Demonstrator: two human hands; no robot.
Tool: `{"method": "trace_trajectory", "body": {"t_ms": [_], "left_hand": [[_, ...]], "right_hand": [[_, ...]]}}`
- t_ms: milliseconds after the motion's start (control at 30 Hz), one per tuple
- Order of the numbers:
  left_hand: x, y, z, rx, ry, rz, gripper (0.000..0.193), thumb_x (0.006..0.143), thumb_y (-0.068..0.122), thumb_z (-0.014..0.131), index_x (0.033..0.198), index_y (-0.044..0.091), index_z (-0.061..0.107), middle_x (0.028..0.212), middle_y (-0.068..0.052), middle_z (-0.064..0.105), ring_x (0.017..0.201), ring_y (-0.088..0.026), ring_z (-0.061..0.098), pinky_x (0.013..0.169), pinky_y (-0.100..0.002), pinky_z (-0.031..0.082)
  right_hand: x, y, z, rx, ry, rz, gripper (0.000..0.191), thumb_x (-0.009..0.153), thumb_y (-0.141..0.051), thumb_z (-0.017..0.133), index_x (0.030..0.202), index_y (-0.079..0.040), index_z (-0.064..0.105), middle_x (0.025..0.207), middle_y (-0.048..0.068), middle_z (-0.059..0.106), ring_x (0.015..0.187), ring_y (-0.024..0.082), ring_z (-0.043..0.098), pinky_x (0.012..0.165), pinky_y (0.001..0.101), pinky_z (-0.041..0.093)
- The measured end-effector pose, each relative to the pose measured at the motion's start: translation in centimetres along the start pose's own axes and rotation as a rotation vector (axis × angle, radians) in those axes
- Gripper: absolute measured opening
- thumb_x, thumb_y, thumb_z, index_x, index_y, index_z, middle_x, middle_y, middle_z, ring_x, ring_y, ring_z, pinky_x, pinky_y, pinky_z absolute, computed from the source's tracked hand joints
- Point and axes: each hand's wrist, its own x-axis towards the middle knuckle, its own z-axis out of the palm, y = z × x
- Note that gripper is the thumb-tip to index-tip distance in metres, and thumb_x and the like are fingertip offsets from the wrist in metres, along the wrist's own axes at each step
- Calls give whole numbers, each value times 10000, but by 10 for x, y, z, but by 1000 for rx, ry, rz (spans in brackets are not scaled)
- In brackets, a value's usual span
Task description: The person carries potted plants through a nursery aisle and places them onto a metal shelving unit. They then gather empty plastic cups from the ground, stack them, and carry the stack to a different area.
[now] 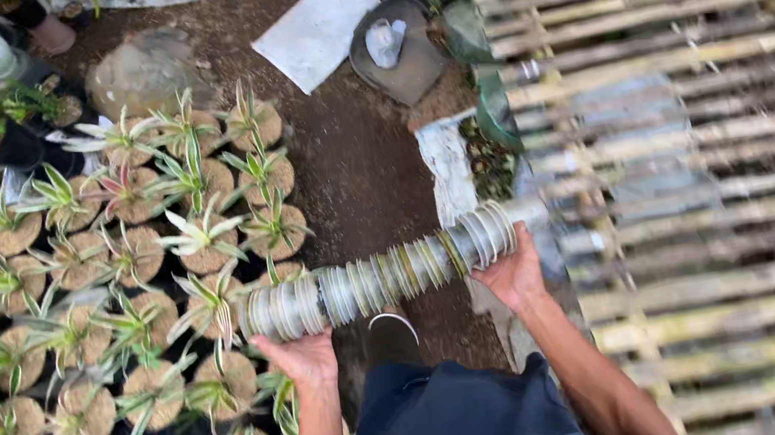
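Stack of nested clear pots: long axis level, slanting up rightward, carried above soil path. Left hand cups lower end, right hand upper end, palms open underneath; fingers probably curled, hidden. Potted plants lie left.

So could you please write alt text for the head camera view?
Two bare hands, left hand and right hand, hold a long stack of clear plastic pots sideways. Below left are rows of small potted plants on the soil; a bamboo rack is right.
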Motion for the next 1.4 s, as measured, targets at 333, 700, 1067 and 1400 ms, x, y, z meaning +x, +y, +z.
{"method": "trace_trajectory", "body": {"t_ms": [333,700,1067,1400], "left_hand": [[350,-20,216,145,-111,-144,885,877,777,445,1566,234,333,1581,-42,434,1435,-307,431,1139,-610,371],[679,-68,440,57,36,3,920,886,802,429,1587,227,272,1602,-120,389,1493,-333,394,1138,-592,435],[1000,-29,619,42,-14,45,887,915,780,418,1573,189,354,1595,-66,446,1442,-307,459,1145,-577,419],[1359,-32,846,141,-121,-160,926,878,776,449,1573,180,308,1592,-96,412,1465,-333,385,1175,-603,337]], "right_hand": [[235,-93,203,95,49,-140,808,896,-716,442,1499,-178,464,1516,96,533,1402,349,481,1134,664,336],[621,-220,409,23,-129,-90,739,947,-694,443,1487,-193,501,1496,64,556,1365,309,511,1119,588,383],[924,-254,652,33,-133,-68,674,955,-640,421,1464,-206,507,1485,65,542,1360,324,492,1087,645,371],[1152,-337,872,146,64,-222,731,946,-678,412,1503,-207,458,1531,84,517,1408,356,477,1141,679,329]]}}
